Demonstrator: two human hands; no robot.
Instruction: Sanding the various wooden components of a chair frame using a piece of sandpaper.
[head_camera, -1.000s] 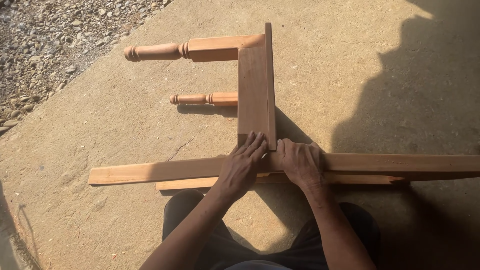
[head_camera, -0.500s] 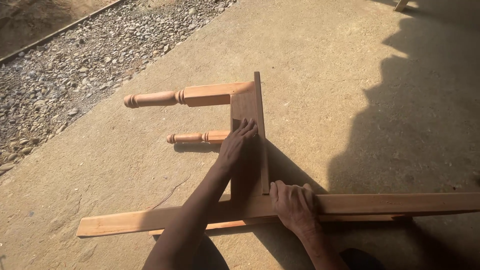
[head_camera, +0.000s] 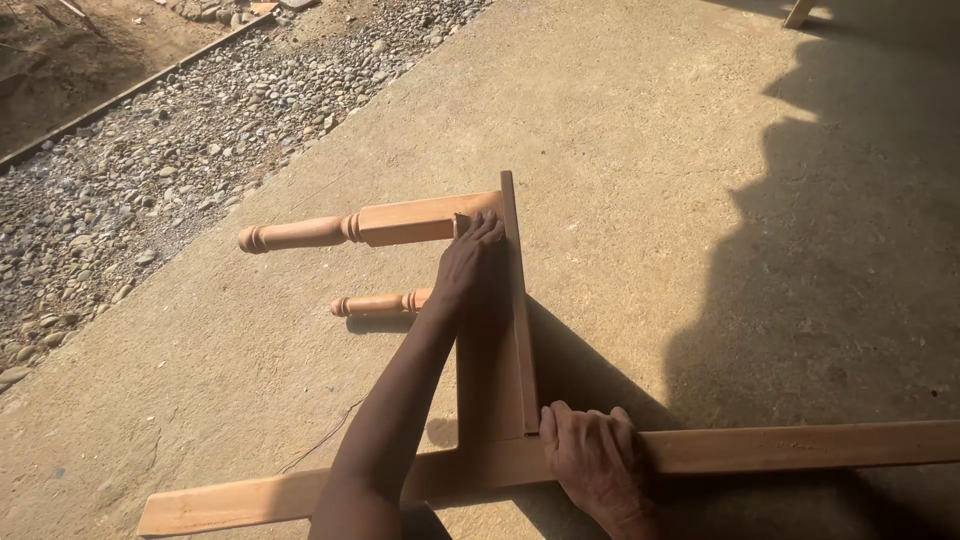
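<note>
While the forearms run off the bottom edge, both hands show: right hand (head_camera: 592, 455) lies nearest, palm down, fingers spread flat over the long plank (head_camera: 800, 447) right where the upright wooden panel (head_camera: 492, 370) meets it; pressing, not wrapped round anything as far as I can tell, thumb side hidden. Long plank lies flat on the concrete floor (head_camera: 650, 150), crossing the frame left to right, right end cut off by the frame edge, left end visible near the bottom left. Whether a second strip lies under it can't be made out, shadow covers that zone. Left hand (head_camera: 470, 255) is well apart from the right, reached further out along the panel, fingertips at its far top corner touching the square end of the upper turned leg (head_camera: 350, 228); grip not readable, palm faces away and is in shade. Panel stands on edge, its face mostly shadowed by the arm. Lower turned leg (head_camera: 375, 303) sticks out left below the upper one, its inner end hidden behind the left wrist. Far left: gravel strip (head_camera: 150, 170). Top right corner: pale wooden piece (head_camera: 800, 12), mostly cropped. Large shadow covers the right side.
</note>
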